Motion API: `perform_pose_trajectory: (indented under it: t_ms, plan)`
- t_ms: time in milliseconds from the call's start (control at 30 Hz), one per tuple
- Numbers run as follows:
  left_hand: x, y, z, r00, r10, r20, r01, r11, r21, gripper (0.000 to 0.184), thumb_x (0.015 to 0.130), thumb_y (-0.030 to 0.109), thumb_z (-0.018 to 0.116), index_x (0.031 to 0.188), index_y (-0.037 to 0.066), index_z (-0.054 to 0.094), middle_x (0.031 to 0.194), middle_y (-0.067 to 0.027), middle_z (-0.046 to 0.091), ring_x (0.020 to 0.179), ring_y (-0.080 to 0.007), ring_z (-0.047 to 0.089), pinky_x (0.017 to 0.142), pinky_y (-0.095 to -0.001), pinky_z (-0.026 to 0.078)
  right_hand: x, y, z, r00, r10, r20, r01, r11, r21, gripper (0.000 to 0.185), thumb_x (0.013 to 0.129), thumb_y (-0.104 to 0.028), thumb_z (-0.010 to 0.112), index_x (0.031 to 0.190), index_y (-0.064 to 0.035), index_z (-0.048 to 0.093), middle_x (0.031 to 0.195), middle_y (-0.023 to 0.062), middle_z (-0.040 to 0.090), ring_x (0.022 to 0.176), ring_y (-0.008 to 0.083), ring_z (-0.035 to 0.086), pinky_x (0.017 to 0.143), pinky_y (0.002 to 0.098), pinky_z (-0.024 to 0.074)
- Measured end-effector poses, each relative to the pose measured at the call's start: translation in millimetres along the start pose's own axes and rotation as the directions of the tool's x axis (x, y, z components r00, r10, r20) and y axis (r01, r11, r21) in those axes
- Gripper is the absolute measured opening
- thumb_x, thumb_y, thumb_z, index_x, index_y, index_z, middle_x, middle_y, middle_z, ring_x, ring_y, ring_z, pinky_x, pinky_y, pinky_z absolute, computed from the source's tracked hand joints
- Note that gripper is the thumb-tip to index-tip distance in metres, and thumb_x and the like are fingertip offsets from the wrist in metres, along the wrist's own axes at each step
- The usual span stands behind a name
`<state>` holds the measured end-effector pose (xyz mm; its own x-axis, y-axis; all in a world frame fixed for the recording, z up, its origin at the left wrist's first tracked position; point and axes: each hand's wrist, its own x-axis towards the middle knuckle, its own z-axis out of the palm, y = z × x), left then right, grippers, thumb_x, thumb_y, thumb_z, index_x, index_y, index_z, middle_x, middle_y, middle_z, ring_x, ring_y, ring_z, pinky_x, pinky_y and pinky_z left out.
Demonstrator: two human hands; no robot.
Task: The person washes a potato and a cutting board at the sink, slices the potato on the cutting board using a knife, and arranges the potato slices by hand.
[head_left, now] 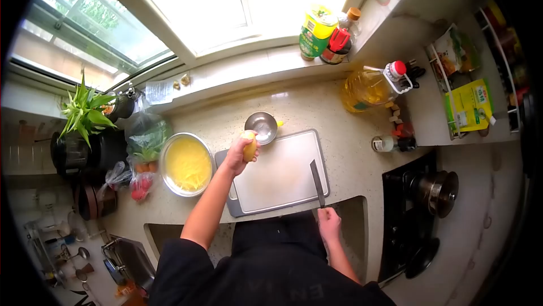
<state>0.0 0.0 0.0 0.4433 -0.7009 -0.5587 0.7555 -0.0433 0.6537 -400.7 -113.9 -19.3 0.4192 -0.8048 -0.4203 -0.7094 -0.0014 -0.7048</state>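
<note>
In my left hand (237, 157), fingers wrapped round it, is a yellow oval thing (249, 148) that looks like a peeled potato. It is over the far left part of the white cutting board (277, 178), just short of a small metal bowl (261, 120). My right hand (329, 222) grips the handle of a kitchen knife (318, 181) near the counter's front edge. The blade points away from me, over the board's right side. To the left of the board stands a large bowl (164, 164) of yellow shreds (189, 164).
Bagged vegetables (147, 136) and a green plant (86, 108) stand at the left. An oil jug (367, 88) is at the back right, with a small jar (384, 143) nearer. The stove (404, 193) holds a pot (432, 190). Bottles (318, 31) line the windowsill.
</note>
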Motion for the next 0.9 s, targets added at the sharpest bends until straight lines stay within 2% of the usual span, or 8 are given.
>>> perform_pose_trajectory:
  t_ms: [67, 167, 300, 433, 467, 600, 700, 900]
  plan:
    - [-23.1, -5.9, 3.7, 0.996, -0.058, -0.075, 0.044, 0.985, -0.169, 0.036, 0.098, 0.046, 0.057, 0.116, 0.015, 0.053, 0.086, -0.0046, 0.058, 0.065, -0.0144, 0.054, 0.050, -0.0234, 0.039, 9.2, 0.6, 1.7, 0.998, 0.020, 0.063, -0.022, 0.999, 0.029, 0.039, 0.090, -0.038, 0.073, 0.091, 0.0000, 0.066, 0.074, 0.0171, 0.068, 0.069, 0.0290, 0.070, 0.065, 0.0393, 0.0526]
    - [-39.3, -31.1, -11.9, 0.996, -0.073, 0.046, 0.086, 0.843, -0.531, 0.038, 0.099, 0.054, 0.053, 0.107, 0.018, 0.055, 0.082, -0.0047, 0.054, 0.058, -0.0145, 0.049, 0.043, -0.0209, 0.036, 19.2, -14.3, -2.4, 0.997, -0.051, 0.051, 0.052, 0.999, -0.004, 0.038, 0.091, -0.037, 0.073, 0.090, 0.0000, 0.066, 0.072, 0.0165, 0.067, 0.066, 0.0273, 0.067, 0.063, 0.0384, 0.0516]
    - [-76.1, -40.8, -24.2, 0.994, 0.056, 0.093, 0.029, 0.682, -0.731, 0.039, 0.099, 0.056, 0.052, 0.107, 0.018, 0.054, 0.083, -0.0047, 0.054, 0.058, -0.0152, 0.047, 0.044, -0.0210, 0.036, 23.4, -32.5, 8.6, 0.990, -0.088, 0.111, 0.094, 0.994, -0.056, 0.037, 0.091, -0.036, 0.073, 0.091, 0.0005, 0.066, 0.069, 0.0159, 0.065, 0.062, 0.0214, 0.064, 0.062, 0.0363, 0.0507]
    - [-104.1, -36.3, -32.5, 0.998, 0.031, -0.057, -0.064, 0.668, -0.741, 0.039, 0.098, 0.056, 0.053, 0.109, 0.018, 0.055, 0.090, -0.0070, 0.060, 0.072, -0.0197, 0.058, 0.055, -0.0265, 0.048, 21.4, -46.4, 23.8, 0.971, -0.170, 0.171, 0.184, 0.981, -0.068, 0.028, 0.095, -0.025, 0.070, 0.087, 0.0007, 0.064, 0.064, 0.0015, 0.059, 0.060, 0.0071, 0.052, 0.056, 0.0281, 0.0444]
    - [-107.0, -45.2, -47.5, 0.993, 0.114, 0.016, -0.058, 0.616, -0.785, 0.037, 0.100, 0.052, 0.052, 0.115, 0.018, 0.056, 0.104, -0.0107, 0.065, 0.087, -0.0233, 0.063, 0.067, -0.0333, 0.055, 20.5, -48.2, 27.7, 0.963, -0.202, 0.181, 0.220, 0.972, -0.084, 0.027, 0.095, -0.025, 0.069, 0.087, 0.0007, 0.063, 0.064, 0.0016, 0.059, 0.059, 0.0073, 0.051, 0.055, 0.0281, 0.0442]
    - [-142.7, -28.6, -60.3, 0.971, 0.181, -0.153, -0.233, 0.614, -0.754, 0.041, 0.106, 0.042, 0.044, 0.139, 0.019, 0.049, 0.138, -0.0144, 0.056, 0.112, -0.0275, 0.063, 0.089, -0.0433, 0.055, 14.1, -57.9, 49.6, 0.933, -0.274, 0.233, 0.302, 0.948, -0.097, 0.029, 0.094, -0.027, 0.071, 0.091, 0.0002, 0.064, 0.067, 0.0093, 0.062, 0.060, 0.0134, 0.058, 0.058, 0.0320, 0.0471]
    - [-174.7, -17.9, -72.5, 0.947, 0.234, -0.222, -0.320, 0.586, -0.744, 0.045, 0.106, 0.042, 0.043, 0.145, 0.020, 0.045, 0.143, -0.0137, 0.053, 0.116, -0.0279, 0.062, 0.092, -0.0434, 0.055, 6.6, -75.4, 72.5, 0.917, -0.268, 0.295, 0.288, 0.957, -0.026, 0.028, 0.093, -0.027, 0.071, 0.092, 0.0003, 0.064, 0.067, 0.0086, 0.062, 0.061, 0.0127, 0.058, 0.058, 0.0313, 0.0469]
    - [-243.0, -38.2, -125.7, 0.872, 0.254, -0.419, -0.481, 0.606, -0.633, 0.058, 0.099, 0.021, 0.062, 0.152, 0.015, 0.037, 0.108, -0.0084, 0.059, 0.099, -0.0209, 0.063, 0.089, -0.0368, 0.057, -17.1, -122.3, 131.6, 0.829, -0.380, 0.410, 0.337, 0.925, 0.176, 0.022, 0.094, -0.021, 0.070, 0.093, -0.0001, 0.062, 0.068, -0.0002, 0.058, 0.062, 0.0069, 0.050, 0.057, 0.0259, 0.0433]
